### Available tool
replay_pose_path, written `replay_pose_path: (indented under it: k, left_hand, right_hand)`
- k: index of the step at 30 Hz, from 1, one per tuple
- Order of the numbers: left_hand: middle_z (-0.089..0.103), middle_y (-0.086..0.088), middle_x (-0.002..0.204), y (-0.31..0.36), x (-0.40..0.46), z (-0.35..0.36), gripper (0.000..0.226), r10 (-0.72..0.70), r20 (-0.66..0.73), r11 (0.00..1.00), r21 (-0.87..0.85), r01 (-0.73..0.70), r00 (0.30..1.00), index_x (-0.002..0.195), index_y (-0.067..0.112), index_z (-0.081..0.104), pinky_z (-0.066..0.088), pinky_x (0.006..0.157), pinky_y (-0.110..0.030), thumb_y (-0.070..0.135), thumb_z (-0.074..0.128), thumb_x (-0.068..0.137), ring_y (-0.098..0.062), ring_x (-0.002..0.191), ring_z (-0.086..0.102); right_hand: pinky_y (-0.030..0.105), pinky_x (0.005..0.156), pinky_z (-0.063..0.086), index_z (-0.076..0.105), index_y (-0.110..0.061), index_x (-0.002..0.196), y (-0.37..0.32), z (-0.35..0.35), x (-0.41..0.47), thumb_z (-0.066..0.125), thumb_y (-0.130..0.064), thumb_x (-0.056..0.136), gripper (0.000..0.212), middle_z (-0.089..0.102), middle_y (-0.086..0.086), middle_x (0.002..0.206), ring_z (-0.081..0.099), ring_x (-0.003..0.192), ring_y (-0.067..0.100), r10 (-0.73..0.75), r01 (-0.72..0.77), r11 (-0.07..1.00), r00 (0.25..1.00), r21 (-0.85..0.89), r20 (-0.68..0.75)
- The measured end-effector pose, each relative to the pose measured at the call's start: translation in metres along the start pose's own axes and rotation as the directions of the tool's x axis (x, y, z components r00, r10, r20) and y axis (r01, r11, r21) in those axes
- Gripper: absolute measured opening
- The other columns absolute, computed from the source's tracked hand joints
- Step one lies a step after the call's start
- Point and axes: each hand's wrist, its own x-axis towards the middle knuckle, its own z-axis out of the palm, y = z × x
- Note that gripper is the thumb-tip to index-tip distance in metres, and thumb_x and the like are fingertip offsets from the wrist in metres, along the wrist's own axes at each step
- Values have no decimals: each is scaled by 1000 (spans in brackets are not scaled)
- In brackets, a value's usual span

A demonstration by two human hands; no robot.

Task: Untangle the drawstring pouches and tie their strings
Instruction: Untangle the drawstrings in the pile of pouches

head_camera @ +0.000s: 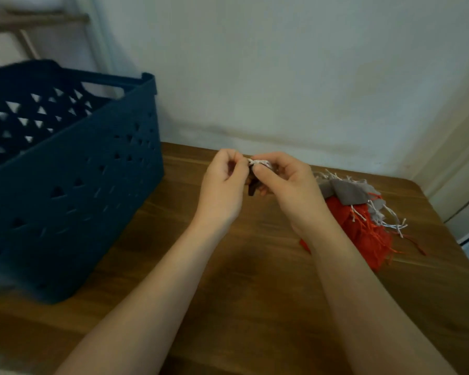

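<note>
My left hand (224,182) and my right hand (289,189) are raised together above the wooden table (228,280). Both pinch the white drawstring (257,161) of a small dark brown pouch (252,186), which is mostly hidden between my palms. To the right lies a tangled pile of pouches: grey ones (349,192) on top of orange-red ones (363,234), with white and orange strings (390,223) sticking out.
A big dark blue plastic basket (73,185) with triangular holes stands on the left of the table. A pale wall (282,77) runs right behind the table's back edge. The table's rounded right corner (414,185) lies just past the pile.
</note>
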Motion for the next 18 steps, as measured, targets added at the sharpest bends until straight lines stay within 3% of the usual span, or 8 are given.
replay_pose_path:
  k: [5, 7, 9, 11, 14, 16, 18]
  left_hand:
    - [63, 0, 84, 21, -15, -60, 15, 184, -55, 952, 257, -164, 981, 95, 14, 56, 46, 68, -28, 19, 43, 98, -16, 78, 59]
    - [65, -3, 97, 26, -14, -90, 17, 330, -91, 771, 601, -212, 940, 107, 14, 55, 43, 76, -28, 15, 41, 98, -18, 91, 58]
    - [59, -9, 117, 34, -5, -113, 26, 387, -63, 453, 882, -130, 920, 119, 11, 52, 37, 91, -36, 9, 41, 96, -26, 113, 48]
    - [51, -14, 129, 41, 4, -123, 30, 346, -71, 285, 958, -33, 935, 123, 7, 49, 32, 98, -38, 4, 40, 94, -31, 125, 38]
    - [48, -16, 136, 46, 8, -122, 32, 398, -119, 103, 991, 85, 910, 118, 9, 53, 35, 100, -43, 5, 52, 87, -34, 126, 41]
    - [45, -19, 140, 50, 12, -122, 38, 387, -190, 75, 982, 175, 902, 124, 10, 49, 34, 101, -44, 11, 55, 87, -36, 126, 42]
    - [46, -23, 136, 53, 20, -126, 50, 284, -252, 105, 967, 231, 925, 137, 4, 33, 32, 100, -44, 15, 53, 92, -37, 123, 44]
  right_hand:
    - [27, 64, 54, 61, -23, 94, -28, 40, -6, 57, -15, 91, 10, 67, 1, 85, 64, 67, 12, -65, 67, 983, 998, -173, 19]
    - [30, 67, 56, 60, -25, 94, -39, 58, -9, 55, -17, 92, 9, 64, -5, 83, 63, 65, 12, -103, 99, 974, 995, -203, -8]
    - [34, 70, 56, 59, -26, 94, -46, 72, -10, 54, -18, 92, 9, 62, -9, 83, 62, 68, 13, -126, 118, 974, 992, -194, -29]
    - [34, 70, 55, 59, -27, 92, -50, 81, -10, 54, -18, 93, 10, 62, -8, 85, 61, 73, 15, -128, 122, 975, 991, -184, -23]
    - [25, 63, 51, 60, -25, 94, -53, 87, -14, 54, -18, 93, 9, 62, -7, 86, 61, 74, 14, -107, 104, 980, 994, -172, -8]
    - [23, 62, 49, 60, -25, 94, -54, 87, -16, 54, -17, 93, 10, 62, -6, 85, 60, 72, 12, -102, 98, 982, 995, -160, -17]
    - [26, 64, 51, 60, -26, 92, -54, 84, -17, 54, -17, 93, 11, 61, -6, 83, 60, 70, 12, -98, 91, 985, 994, -149, -39]
